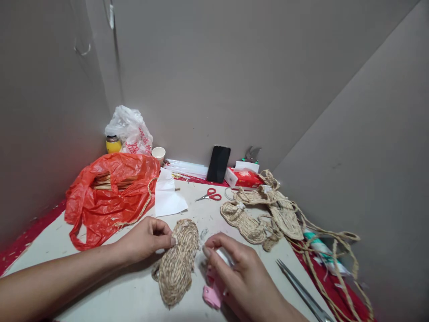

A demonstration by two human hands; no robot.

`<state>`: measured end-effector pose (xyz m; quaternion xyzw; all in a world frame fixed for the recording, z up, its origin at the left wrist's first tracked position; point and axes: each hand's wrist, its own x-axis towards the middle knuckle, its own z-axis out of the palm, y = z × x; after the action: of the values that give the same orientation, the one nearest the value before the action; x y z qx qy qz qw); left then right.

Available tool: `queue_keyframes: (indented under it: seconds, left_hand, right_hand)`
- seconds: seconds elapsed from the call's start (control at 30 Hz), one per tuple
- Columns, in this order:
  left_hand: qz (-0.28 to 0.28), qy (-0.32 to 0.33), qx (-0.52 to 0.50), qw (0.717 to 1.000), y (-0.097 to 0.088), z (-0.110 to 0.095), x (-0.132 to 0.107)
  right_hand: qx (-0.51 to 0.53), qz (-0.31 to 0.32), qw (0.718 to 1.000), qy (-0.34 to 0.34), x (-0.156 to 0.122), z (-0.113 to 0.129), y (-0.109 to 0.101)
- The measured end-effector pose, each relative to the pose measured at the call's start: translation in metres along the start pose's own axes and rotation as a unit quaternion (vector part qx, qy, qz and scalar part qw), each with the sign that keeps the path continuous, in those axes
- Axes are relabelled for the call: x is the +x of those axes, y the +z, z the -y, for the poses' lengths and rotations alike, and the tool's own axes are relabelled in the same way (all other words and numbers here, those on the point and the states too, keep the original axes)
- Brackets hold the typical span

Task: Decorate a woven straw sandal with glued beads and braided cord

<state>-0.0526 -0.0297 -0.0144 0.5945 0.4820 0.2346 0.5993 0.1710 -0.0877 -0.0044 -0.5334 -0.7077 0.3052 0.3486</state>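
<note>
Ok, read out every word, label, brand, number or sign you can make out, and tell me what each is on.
No text can be read with certainty.
White plastic bag: large red print, broken up by creases, unreadable.
Red-and-white pack: small pale marks, too small and blurred to read.
Phone: dark screen, no text showing.
Pink object by the right hand: no lettering can be made out.

My single camera sits on my head and faces forward and down, close above the tabletop (124,290); my left hand (147,239) and right hand (246,270) show low in the view, the grey wall (201,67) filling the top.
</note>
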Motion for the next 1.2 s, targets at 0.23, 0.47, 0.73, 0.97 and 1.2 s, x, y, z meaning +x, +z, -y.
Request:
queue_keyframes:
  seconds: [0.23, 0.47, 0.73, 0.97, 1.2]
  left_hand:
    - [0.007, 0.033, -0.013, 0.999, 0.006, -0.001, -0.006]
    - [0.023, 0.019, -0.046, 0.998, 0.011, 0.000, -0.011]
    - [0.004, 0.035, -0.050, 0.998, 0.013, 0.007, -0.009]
    - [0.002, 0.028, -0.049, 0.998, 0.014, 0.005, -0.011]
    - [-0.001, 0.013, -0.058, 0.998, 0.012, 0.004, -0.009]
  right_hand:
    - [-0.108, 0.018, 0.984, -0.140, 0.016, 0.006, 0.023]
    - [-0.201, 0.038, 0.960, -0.189, 0.020, 0.006, 0.031]
    - [-0.281, 0.000, 0.915, -0.291, 0.015, 0.000, 0.046]
    - [-0.063, 0.019, 0.990, -0.128, 0.027, 0.000, 0.036]
    - [-0.290, 0.032, 0.897, -0.333, 0.009, -0.004, 0.040]
